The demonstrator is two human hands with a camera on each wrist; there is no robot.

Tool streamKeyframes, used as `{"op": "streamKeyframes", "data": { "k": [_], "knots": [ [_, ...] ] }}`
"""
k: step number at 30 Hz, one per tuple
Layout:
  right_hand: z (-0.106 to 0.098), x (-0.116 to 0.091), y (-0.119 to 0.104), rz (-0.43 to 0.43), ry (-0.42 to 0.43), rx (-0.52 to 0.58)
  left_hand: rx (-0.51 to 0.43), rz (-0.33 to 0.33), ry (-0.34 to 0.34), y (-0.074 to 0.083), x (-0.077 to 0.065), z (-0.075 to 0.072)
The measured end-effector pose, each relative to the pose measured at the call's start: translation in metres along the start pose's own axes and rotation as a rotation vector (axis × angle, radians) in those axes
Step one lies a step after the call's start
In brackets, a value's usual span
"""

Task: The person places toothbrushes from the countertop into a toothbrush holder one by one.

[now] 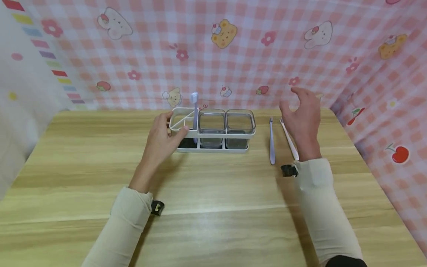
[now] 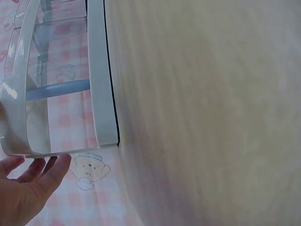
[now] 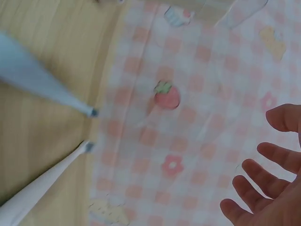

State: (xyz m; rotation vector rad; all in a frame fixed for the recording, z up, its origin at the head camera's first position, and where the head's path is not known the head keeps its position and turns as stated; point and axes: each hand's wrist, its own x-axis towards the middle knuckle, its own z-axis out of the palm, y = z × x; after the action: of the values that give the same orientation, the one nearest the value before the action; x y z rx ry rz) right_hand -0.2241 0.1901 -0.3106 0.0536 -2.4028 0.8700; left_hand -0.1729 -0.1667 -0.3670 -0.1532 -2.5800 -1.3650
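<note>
A white toothbrush holder (image 1: 218, 150) stands near the back of the table, with two clear cups (image 1: 240, 120) in its middle and right bays. In its divided left bay one toothbrush (image 1: 195, 107) stands upright, head up. My left hand (image 1: 163, 137) grips the holder's left end, thumb at the front rim and fingers round the side. To the right, a purple toothbrush (image 1: 272, 144) and a white toothbrush (image 1: 289, 140) lie on the table. Above them hovers my right hand (image 1: 303, 115), fingers apart and loosely bent, holding nothing; the right wrist view shows it apart from both brushes.
The wooden table (image 1: 207, 222) ends at a pink checked cloth (image 1: 200, 48) hanging behind it. More of this cloth (image 1: 400, 122) hangs along the right side, and a pale cloth (image 1: 26, 92) hangs at the left.
</note>
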Motion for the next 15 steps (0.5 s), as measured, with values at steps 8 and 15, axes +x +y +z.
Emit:
{"op": "streamKeyframes", "data": {
  "k": [8, 15],
  "knots": [
    [-0.007, 0.002, 0.025, 0.178, -0.107, -0.087, -0.006, -0.018, -0.007, 0.001, -0.001, -0.001],
    [-0.009, -0.001, 0.04, 0.268, -0.2, -0.124, -0.008, -0.008, -0.004, 0.001, -0.001, 0.0]
  ]
}}
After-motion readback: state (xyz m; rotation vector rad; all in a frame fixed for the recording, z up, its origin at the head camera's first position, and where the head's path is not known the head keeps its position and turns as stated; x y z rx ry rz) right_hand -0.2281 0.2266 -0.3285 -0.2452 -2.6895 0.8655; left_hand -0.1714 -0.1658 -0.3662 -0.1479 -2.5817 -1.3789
